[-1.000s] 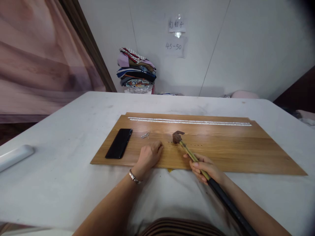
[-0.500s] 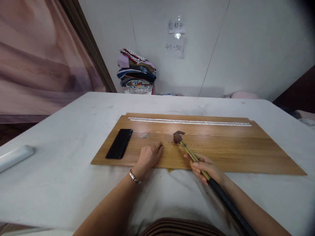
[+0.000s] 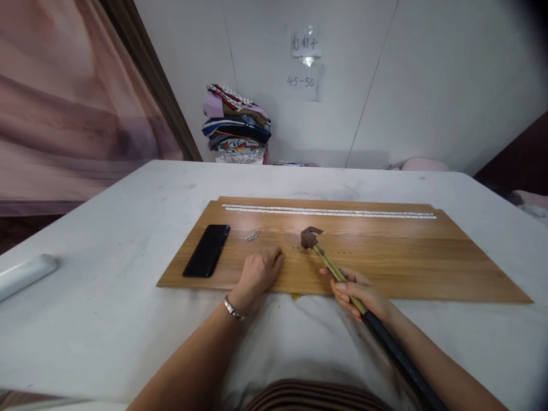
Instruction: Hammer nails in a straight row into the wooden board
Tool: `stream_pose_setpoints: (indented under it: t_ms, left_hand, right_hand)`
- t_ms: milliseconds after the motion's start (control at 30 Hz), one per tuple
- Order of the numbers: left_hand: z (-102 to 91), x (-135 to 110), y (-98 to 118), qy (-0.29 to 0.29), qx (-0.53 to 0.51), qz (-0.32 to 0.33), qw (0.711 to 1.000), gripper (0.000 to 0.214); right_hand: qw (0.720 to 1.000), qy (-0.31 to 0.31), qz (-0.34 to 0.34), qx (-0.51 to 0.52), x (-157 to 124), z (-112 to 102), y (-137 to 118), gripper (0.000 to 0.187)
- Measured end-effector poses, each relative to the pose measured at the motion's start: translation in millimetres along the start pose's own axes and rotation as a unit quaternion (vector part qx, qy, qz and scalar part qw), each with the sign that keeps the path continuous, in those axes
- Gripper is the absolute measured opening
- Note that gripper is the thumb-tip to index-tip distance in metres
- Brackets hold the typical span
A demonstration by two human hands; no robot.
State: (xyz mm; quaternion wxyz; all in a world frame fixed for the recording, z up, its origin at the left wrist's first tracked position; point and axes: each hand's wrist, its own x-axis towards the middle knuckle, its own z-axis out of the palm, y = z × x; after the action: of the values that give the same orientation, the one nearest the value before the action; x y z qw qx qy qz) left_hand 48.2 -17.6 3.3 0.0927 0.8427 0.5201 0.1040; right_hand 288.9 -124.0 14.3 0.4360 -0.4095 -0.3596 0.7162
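My right hand (image 3: 357, 291) is wrapped around the yellow-green part of the handle of a claw hammer (image 3: 327, 261), below its rusty brown head. The black grip end runs back along my forearm. The hammer head is low over the middle of a wooden board (image 3: 406, 262), among a row of small dark marks. To the left, my left hand (image 3: 263, 267) rests on the board with its fingers curled closed; anything inside them is hidden. Beyond it lies a small pile of silver nails (image 3: 252, 235).
A black phone (image 3: 206, 250) lies on the board's left side. Two white measuring strips (image 3: 329, 212) run along its far part. The board lies on a white table (image 3: 98, 240), with a white roll (image 3: 28, 275) at left. Folded clothes (image 3: 237, 123) are stacked behind, by the wall.
The whole view has shifted very slightly. Both hands and the hammer keep nearly the same positions over the board.
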Motion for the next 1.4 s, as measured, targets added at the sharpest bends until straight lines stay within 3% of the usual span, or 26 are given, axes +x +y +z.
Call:
stream_pose_setpoints:
  t_ms: [1400]
  left_hand:
    - [-2.9, 0.5, 0.7, -0.007, -0.02, -0.003, 1.0, 0.02]
  right_hand:
    - [1.0, -0.007, -0.001, -0.007, 2.3, -1.8, 2.7, 0.05]
